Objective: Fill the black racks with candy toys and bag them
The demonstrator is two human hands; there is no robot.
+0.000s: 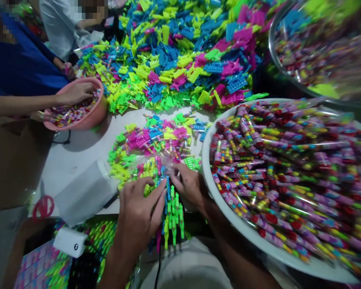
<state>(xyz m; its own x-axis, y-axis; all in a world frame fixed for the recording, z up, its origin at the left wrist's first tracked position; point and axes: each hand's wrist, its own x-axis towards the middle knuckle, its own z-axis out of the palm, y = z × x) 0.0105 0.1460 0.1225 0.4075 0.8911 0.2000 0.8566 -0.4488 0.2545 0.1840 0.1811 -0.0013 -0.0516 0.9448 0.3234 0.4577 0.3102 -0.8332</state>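
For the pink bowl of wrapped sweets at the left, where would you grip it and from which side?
Probably by the near rim of the pink bowl, coming from the bare table side below it. That edge is exposed and uncluttered, whereas a co-worker's hand reaches in over the far left rim and the pile of plastic pieces crowds its right.

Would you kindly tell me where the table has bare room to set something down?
One bare patch of white table lies between the pink bowl, the white box and the small heap of neon plastic pieces. Elsewhere it is crowded: the big heap behind, the large white basin of wrapped candy sticks at right.
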